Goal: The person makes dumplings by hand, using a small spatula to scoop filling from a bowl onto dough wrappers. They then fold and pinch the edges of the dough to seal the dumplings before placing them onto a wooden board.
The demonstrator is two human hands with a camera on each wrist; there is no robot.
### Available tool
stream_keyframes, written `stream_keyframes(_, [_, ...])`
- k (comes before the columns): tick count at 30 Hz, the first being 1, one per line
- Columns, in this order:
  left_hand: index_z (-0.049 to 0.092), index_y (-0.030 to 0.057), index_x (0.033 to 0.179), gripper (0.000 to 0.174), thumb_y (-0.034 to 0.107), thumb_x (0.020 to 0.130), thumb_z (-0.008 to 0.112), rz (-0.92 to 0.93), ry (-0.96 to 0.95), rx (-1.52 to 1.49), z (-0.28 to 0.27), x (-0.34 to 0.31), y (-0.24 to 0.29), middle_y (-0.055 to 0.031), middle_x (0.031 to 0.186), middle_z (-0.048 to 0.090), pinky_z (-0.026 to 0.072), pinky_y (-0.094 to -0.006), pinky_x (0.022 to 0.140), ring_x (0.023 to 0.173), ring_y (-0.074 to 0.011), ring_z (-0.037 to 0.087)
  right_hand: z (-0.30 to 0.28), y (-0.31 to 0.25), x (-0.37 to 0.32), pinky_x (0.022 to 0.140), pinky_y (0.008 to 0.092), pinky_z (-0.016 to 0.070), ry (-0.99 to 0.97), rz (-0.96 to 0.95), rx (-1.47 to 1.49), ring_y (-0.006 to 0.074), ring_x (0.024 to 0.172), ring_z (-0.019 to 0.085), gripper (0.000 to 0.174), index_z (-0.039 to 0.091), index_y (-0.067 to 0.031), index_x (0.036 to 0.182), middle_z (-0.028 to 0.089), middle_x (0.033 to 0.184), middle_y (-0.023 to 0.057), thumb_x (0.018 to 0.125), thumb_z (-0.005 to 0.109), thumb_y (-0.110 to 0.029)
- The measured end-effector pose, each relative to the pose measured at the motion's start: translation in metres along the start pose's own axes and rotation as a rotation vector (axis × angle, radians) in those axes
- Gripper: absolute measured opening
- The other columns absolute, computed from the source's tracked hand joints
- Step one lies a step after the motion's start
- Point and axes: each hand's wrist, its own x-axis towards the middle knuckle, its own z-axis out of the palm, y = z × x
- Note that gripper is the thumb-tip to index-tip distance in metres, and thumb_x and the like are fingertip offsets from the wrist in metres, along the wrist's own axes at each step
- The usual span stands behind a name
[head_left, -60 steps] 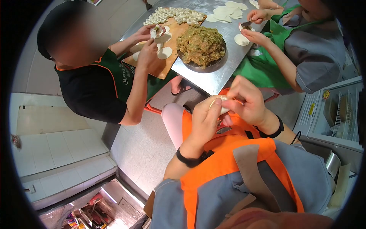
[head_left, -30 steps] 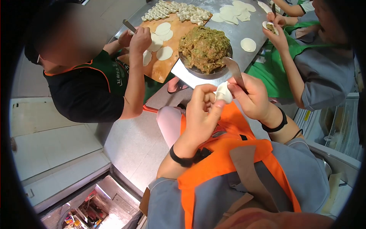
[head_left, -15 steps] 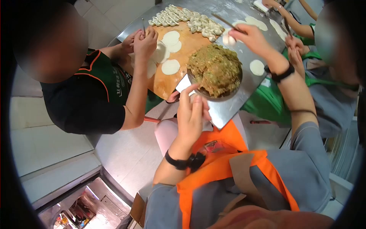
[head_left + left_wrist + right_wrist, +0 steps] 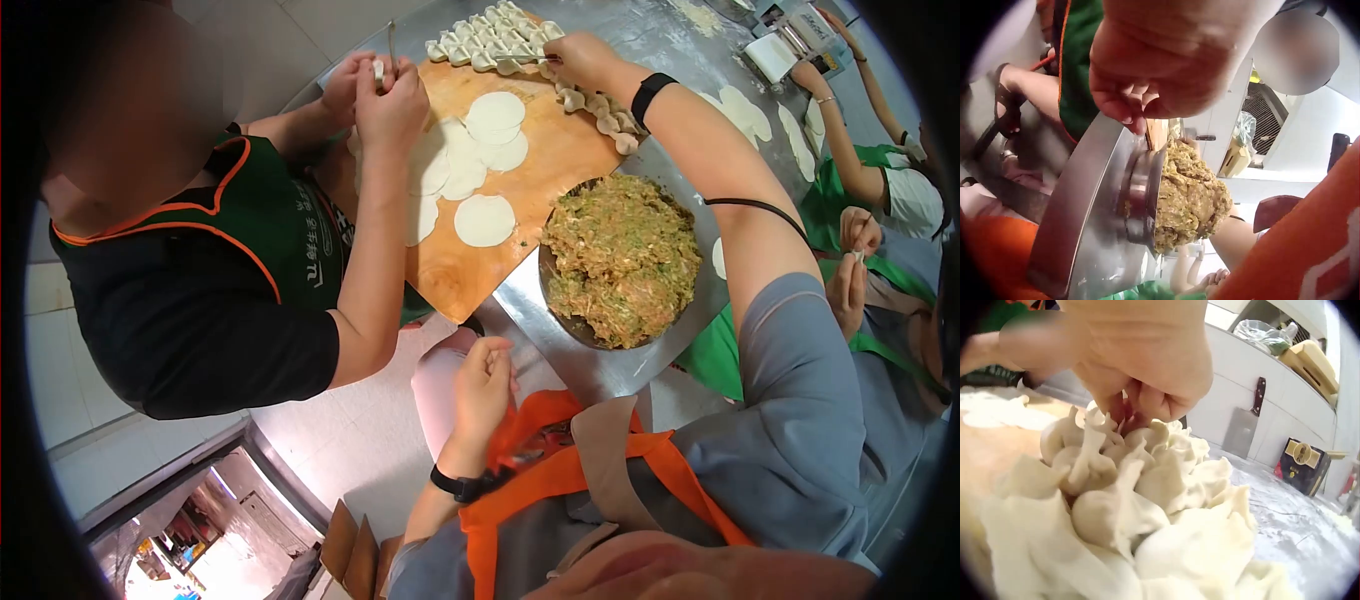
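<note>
Stretched out over the far edge of the wooden board (image 4: 450, 275), my right hand (image 4: 588, 62) grips a thin metal spatula (image 4: 522, 57). Its fingertips are down among rows of folded dumplings (image 4: 480, 42). In the right wrist view, plump white dumplings (image 4: 1194, 550) fill the foreground, and the fingers pinch at one spot between them; which dumpling they touch is hidden. My left hand (image 4: 484, 388) hovers by the near table edge, fingers loosely curled and holding nothing. Between the arms, a round metal pan (image 4: 553, 295) bears a heaped green-brown filling (image 4: 625, 260).
Round dough wrappers (image 4: 486, 220) lie on the board. A person in a green apron (image 4: 270, 225) works at left; others sit at right. A roller machine (image 4: 790, 48) is at the back. A cleaver (image 4: 1244, 422) leans on the wall near a black box (image 4: 1302, 465).
My right hand has left my left hand and carried a folded dumpling and the spatula over the pan to the dumpling rows. The left hand has dropped back, with nothing in it.
</note>
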Motion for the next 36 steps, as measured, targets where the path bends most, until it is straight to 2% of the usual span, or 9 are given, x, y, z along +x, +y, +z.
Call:
stream_keyframes(6, [0.058,0.004,0.106,0.013,0.008,0.099,0.048,-0.024,-0.07,-0.057,0.011,-0.009,-0.002,0.0007,0.069,0.053,0.0405,-0.0211,0.05,0.056,-0.0067,0.052,-0.009,0.004,-0.004,0.07,0.0463,0.0498,-0.19,0.052,0.042,0.0368,0.077,0.064,0.017,0.068,-0.0033,0.086,0.068,0.084,0.0178,0.083,0.06,-0.017])
stream_keyframes(9, [0.058,0.0033,0.106,0.014,0.008,0.099,0.048,-0.002,-0.097,-0.034,0.017,-0.016,0.003,0.0013,0.068,0.052,0.0402,-0.0217,0.05,0.055,-0.0064,0.051,-0.02,0.01,-0.013,0.073,0.0467,0.0505,0.025,0.238,0.262,0.038,0.079,0.064,0.02,0.069,-0.0028,0.087,0.069,0.085,0.018,0.083,0.061,-0.02])
stream_keyframes(12, [0.057,0.0008,0.106,0.013,0.005,0.098,0.048,0.05,-0.121,-0.014,0.015,-0.024,0.002,0.0004,0.069,0.053,0.0408,-0.0212,0.051,0.057,-0.0062,0.051,-0.046,0.073,-0.048,0.068,0.0448,0.05,0.249,0.277,0.078,0.0362,0.075,0.065,0.031,0.07,-0.0021,0.089,0.067,0.08,0.02,0.089,0.058,-0.031])
stream_keyframes(14, [0.057,-0.0004,0.106,0.012,0.004,0.098,0.048,0.073,-0.128,0.003,0.015,-0.026,0.0,0.0,0.069,0.054,0.0411,-0.0209,0.051,0.057,-0.0063,0.052,-0.066,0.088,-0.097,0.077,0.0468,0.0509,0.185,0.499,-0.074,0.0385,0.083,0.065,0.026,0.071,-0.0045,0.093,0.069,0.088,0.0191,0.084,0.062,-0.027])
stream_keyframes(17, [0.057,-0.0003,0.105,0.013,0.005,0.098,0.048,0.056,-0.144,0.058,0.016,-0.037,-0.001,-0.0001,0.068,0.054,0.0419,-0.0214,0.052,0.057,-0.0067,0.052,-0.048,0.133,-0.158,0.075,0.0437,0.052,0.056,0.563,-0.017,0.0357,0.084,0.067,0.039,0.071,-0.0071,0.103,0.07,0.088,0.0202,0.084,0.065,-0.04])
stream_keyframes(19, [0.058,0.0001,0.104,0.013,0.006,0.099,0.048,0.049,-0.184,0.082,0.019,-0.042,-0.007,-0.0004,0.068,0.054,0.0425,-0.0216,0.053,0.058,-0.0068,0.053,-0.043,0.114,-0.192,0.078,0.0429,0.0524,0.033,0.621,0.079,0.0357,0.087,0.068,0.043,0.071,-0.0099,0.108,0.071,0.093,0.0192,0.081,0.068,-0.043])
stream_keyframes(22, [0.059,0.0008,0.104,0.013,0.007,0.098,0.049,0.033,-0.194,0.083,0.025,-0.05,-0.008,-0.0009,0.069,0.056,0.0437,-0.0221,0.054,0.058,-0.007,0.054,-0.028,0.08,-0.208,0.081,0.0404,0.0529,0.012,0.616,-0.076,0.0352,0.089,0.068,0.048,0.07,-0.0133,0.114,0.071,0.096,0.0178,0.078,0.071,-0.045])
stream_keyframes(26, [0.059,0.0005,0.103,0.012,0.005,0.098,0.049,0.077,-0.186,0.044,0.022,-0.054,-0.022,-0.0011,0.071,0.056,0.044,-0.0221,0.054,0.058,-0.007,0.054,-0.024,0.062,-0.229,0.075,0.0381,0.0525,0.072,0.769,0.174,0.0322,0.084,0.068,0.04,0.07,-0.0086,0.104,0.071,0.089,0.0166,0.077,0.072,-0.039])
stream_keyframes(36, [0.059,-0.0004,0.1,0.012,0.005,0.098,0.048,0.135,-0.252,0.156,0.033,-0.087,-0.01,-0.0014,0.072,0.056,0.0437,-0.0221,0.054,0.058,-0.0071,0.053,-0.039,-0.063,-0.371,0.066,0.0393,0.0486,0.327,0.782,0.348,0.0305,0.068,0.064,0.027,0.068,-0.0026,0.091,0.065,0.077,0.015,0.078,0.071,-0.026])
